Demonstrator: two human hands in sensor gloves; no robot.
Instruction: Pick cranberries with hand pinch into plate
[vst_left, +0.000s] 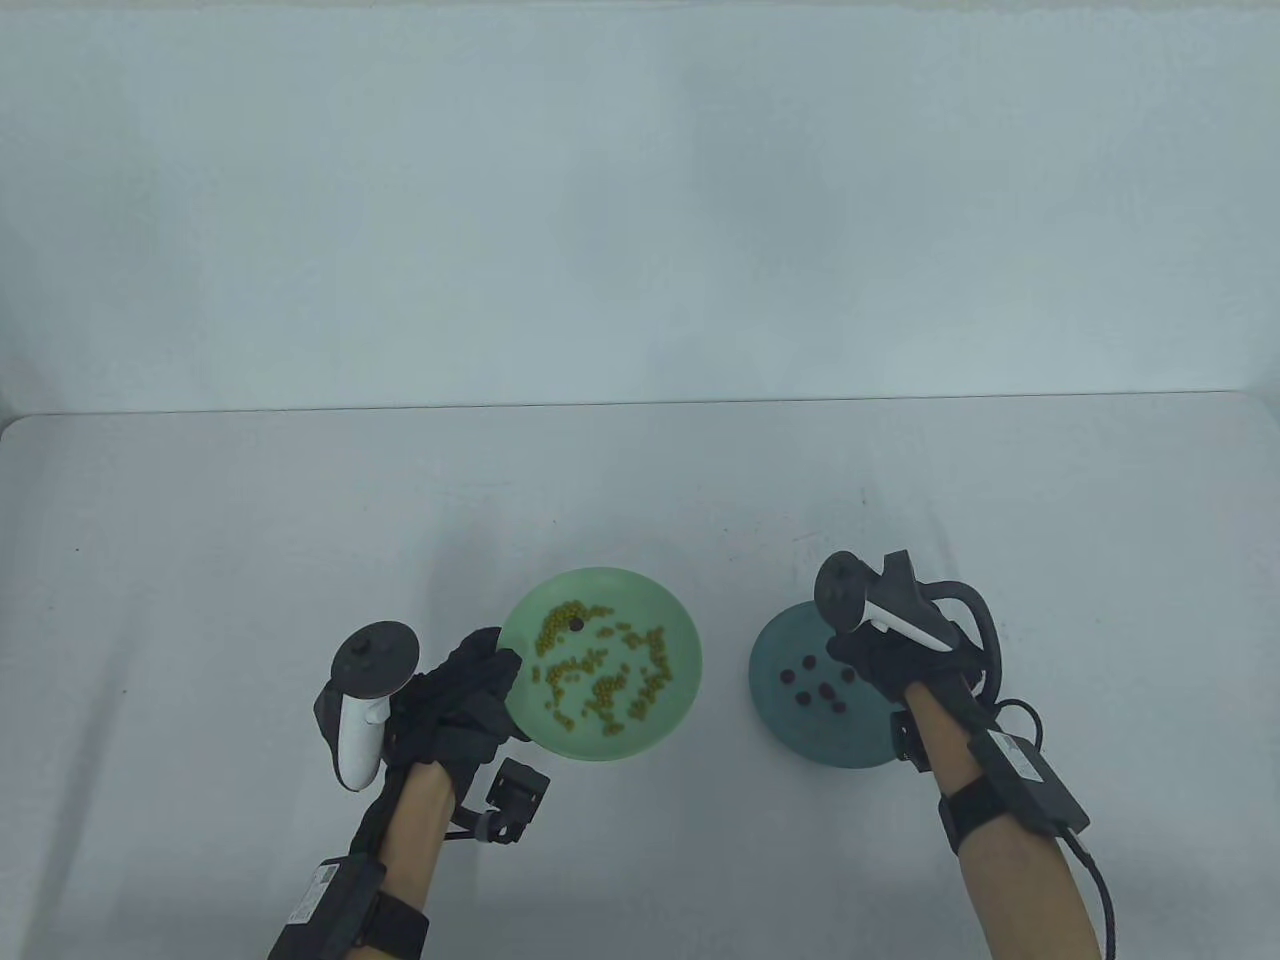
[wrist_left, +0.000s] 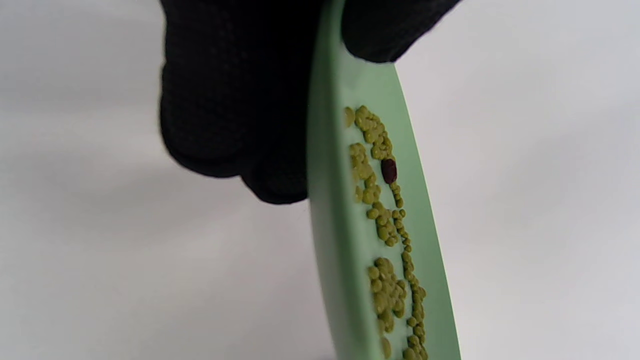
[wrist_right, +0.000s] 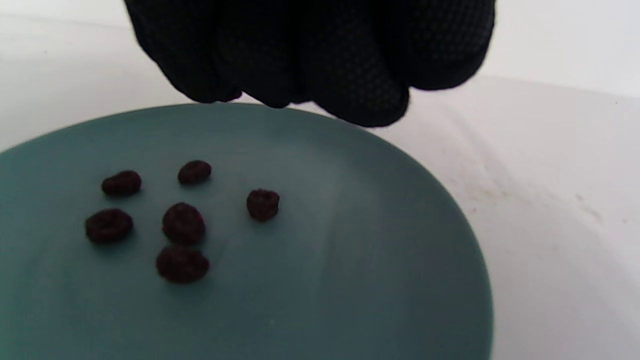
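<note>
A light green plate (vst_left: 600, 750) holds many yellow-green beans (vst_left: 600, 680) and one dark cranberry (vst_left: 576, 624) near its far side. My left hand (vst_left: 500, 668) grips this plate's left rim; in the left wrist view the gloved fingers (wrist_left: 235, 100) lie under the rim (wrist_left: 330, 250) and the thumb lies on top, with the cranberry (wrist_left: 389, 170) among the beans. A teal plate (vst_left: 830, 745) to the right holds several cranberries (vst_left: 815, 690). My right hand (vst_left: 852, 650) hovers over its far edge, its fingers (wrist_right: 310, 65) bunched together above the plate (wrist_right: 350, 280), with nothing visible between them.
The plates sit side by side on a white table (vst_left: 640, 500), near its front. The table's far edge (vst_left: 640, 405) meets a pale wall. Cables and sensor boxes (vst_left: 515, 795) hang from both forearms.
</note>
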